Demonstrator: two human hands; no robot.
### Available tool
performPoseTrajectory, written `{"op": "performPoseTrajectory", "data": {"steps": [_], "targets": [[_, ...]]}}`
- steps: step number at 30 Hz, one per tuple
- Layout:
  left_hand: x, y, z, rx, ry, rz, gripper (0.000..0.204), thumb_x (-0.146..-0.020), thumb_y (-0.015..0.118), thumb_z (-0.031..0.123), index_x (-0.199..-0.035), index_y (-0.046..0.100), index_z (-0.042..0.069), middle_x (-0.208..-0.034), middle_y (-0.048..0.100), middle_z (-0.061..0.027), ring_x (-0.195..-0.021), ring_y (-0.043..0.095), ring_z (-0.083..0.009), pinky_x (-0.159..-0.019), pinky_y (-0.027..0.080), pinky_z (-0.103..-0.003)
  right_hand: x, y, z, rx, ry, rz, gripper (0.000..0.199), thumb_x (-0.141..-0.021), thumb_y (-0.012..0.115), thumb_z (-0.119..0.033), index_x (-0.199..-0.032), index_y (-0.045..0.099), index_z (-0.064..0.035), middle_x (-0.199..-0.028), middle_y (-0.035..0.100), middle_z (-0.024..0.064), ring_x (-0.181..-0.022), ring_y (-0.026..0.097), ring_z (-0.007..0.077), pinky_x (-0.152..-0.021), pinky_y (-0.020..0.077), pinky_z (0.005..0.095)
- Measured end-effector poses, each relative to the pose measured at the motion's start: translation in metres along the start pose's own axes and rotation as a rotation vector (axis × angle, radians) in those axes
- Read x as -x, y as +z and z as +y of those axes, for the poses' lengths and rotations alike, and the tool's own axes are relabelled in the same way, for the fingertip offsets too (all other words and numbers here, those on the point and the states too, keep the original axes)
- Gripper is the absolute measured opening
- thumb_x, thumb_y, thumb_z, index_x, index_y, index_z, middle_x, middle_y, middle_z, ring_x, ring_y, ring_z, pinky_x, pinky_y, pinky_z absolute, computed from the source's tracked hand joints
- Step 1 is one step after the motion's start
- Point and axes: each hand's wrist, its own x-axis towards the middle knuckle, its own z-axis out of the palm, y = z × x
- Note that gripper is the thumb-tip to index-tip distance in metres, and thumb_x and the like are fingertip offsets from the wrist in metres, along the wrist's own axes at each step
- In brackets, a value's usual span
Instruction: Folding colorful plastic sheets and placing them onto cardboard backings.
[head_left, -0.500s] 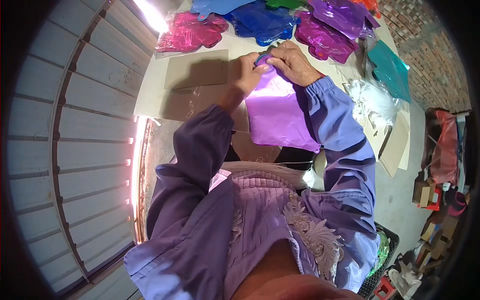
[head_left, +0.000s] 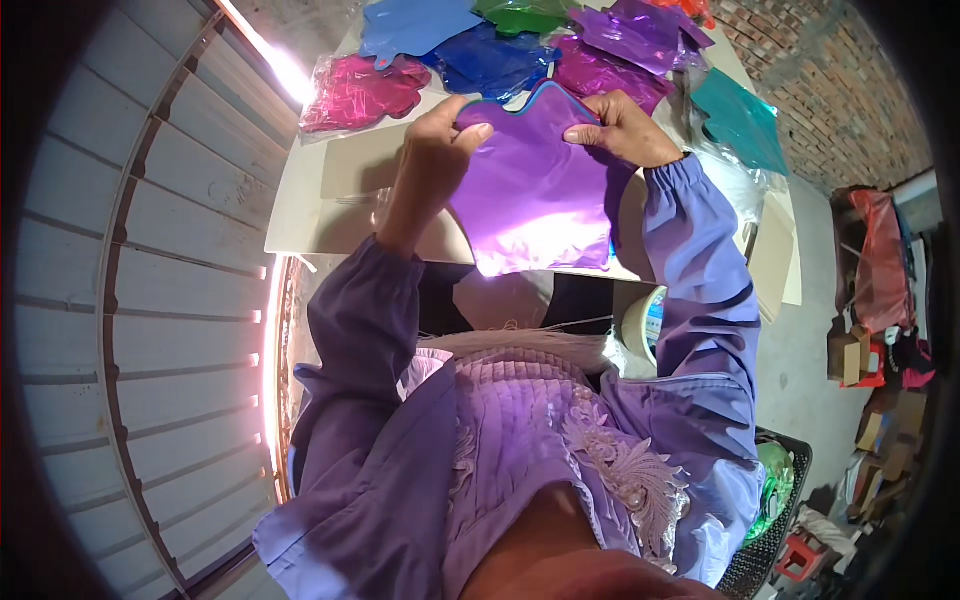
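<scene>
Held up between my two hands is a shiny purple foil sheet (head_left: 535,190), with a curved, notched upper edge trimmed in a thin teal line. Its lower part catches bright light and hangs past the table's near edge. My left hand (head_left: 438,145) pinches the upper left corner, thumb on top. On the upper right corner my right hand (head_left: 632,132) has a similar thumb pinch. The fingers behind the sheet are partly hidden.
Bagged foil stacks lie across the far table: pink (head_left: 365,92), blue (head_left: 490,62), magenta (head_left: 610,80), purple (head_left: 640,35), teal (head_left: 738,120). Cardboard pieces (head_left: 350,165) lie at left, another (head_left: 773,260) at right. A bin (head_left: 637,325) stands below the table edge.
My hands, close together at the sheet's top before, have moved apart to its two upper corners. The sheet is now spread wider, showing its notched upper edge.
</scene>
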Motion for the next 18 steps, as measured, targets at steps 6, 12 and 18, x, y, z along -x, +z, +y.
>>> {"op": "performPoseTrajectory", "data": {"steps": [6,12,18], "targets": [[0.026,-0.007,0.004,0.247,0.095,-0.072,0.019,-0.086,0.064,0.014,-0.099,0.064,-0.001,-0.072,0.062,-0.0035,-0.062,0.054,-0.0114,-0.059,0.043,-0.028,0.028,0.015,-0.032,0.123,0.013,-0.006,0.025,-0.086,0.075,-0.024,-0.082,0.064,-0.0012,-0.061,0.045,-0.0088,-0.055,0.036,0.0026,-0.048,0.0288,0.0251],[0.046,-0.011,0.003,0.459,0.053,0.071,0.012,-0.089,0.062,0.006,-0.097,0.065,-0.002,-0.078,0.063,0.0004,-0.064,0.053,-0.0061,-0.058,0.041,-0.022,0.053,-0.003,-0.022,0.328,0.07,-0.038,0.019,-0.08,0.08,-0.016,-0.086,0.069,-0.0011,-0.067,0.059,-0.0046,-0.058,0.047,0.0048,-0.053,0.0383,0.024],[0.072,-0.018,-0.016,0.743,0.025,0.206,0.012,-0.089,0.062,0.008,-0.097,0.065,-0.001,-0.081,0.063,-0.0008,-0.064,0.054,-0.0062,-0.057,0.042,-0.022,0.083,0.035,-0.016,-0.202,0.196,0.21,0.018,-0.078,0.081,-0.01,-0.091,0.072,-0.001,-0.078,0.07,0.0015,-0.066,0.059,0.0084,-0.062,0.0473,0.0245]]}}
